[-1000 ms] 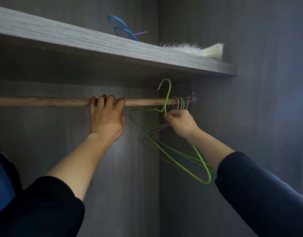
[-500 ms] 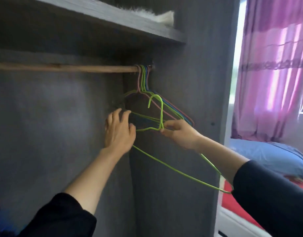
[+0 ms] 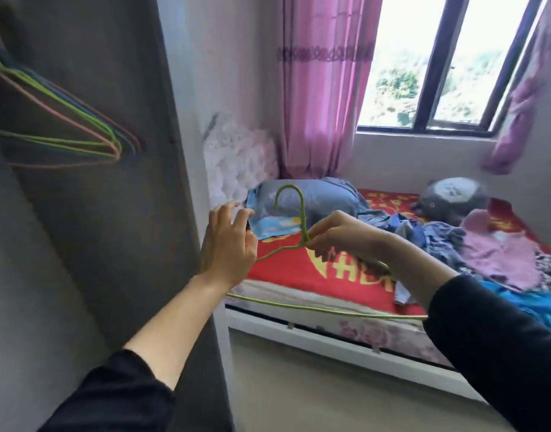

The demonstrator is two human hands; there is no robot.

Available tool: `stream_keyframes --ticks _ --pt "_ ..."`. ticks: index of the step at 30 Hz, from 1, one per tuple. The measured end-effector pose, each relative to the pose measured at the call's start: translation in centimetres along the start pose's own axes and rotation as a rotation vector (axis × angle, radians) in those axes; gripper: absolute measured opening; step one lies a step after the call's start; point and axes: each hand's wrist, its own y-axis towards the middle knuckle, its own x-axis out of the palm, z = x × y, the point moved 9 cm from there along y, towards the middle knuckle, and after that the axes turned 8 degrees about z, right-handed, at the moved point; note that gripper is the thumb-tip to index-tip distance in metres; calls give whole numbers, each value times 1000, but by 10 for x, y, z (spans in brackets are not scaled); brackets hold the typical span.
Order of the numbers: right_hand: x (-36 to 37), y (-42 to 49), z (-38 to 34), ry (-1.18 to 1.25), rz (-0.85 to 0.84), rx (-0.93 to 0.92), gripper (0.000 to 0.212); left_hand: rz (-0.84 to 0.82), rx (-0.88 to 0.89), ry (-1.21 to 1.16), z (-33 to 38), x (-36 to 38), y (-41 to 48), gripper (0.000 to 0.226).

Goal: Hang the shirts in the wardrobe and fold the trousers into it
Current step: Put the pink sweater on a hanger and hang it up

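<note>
Shirts point(image 3: 498, 260) lie heaped on the bed point(image 3: 286, 272), none hung yet; above the bed's edge right grip point(image 3: 339, 235) pinches a green hanger point(image 3: 303, 213), left grip point(image 3: 227, 247) released

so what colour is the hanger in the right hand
Light green. The hanger pinched at its neck by the right hand shows best in the head view, against the red bedcover.

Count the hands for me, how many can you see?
2. The left hand is open beside the wardrobe. The right hand pinches the green hanger in front of the bed. Neither is hidden.
</note>
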Motion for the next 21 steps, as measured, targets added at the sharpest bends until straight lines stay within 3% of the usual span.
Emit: stream_keyframes --ticks 3,8,21 --pt "-50 -23 75 -29 10 94 11 -112 -31 -49 57 82 -10 36" --pt "-132 -58 199 -111 82 237 22 -308 -43 -137 167 206 -21 38" --pt "-313 -144 440 -76 404 658 29 -702 62 -286 397 445 -52 33"
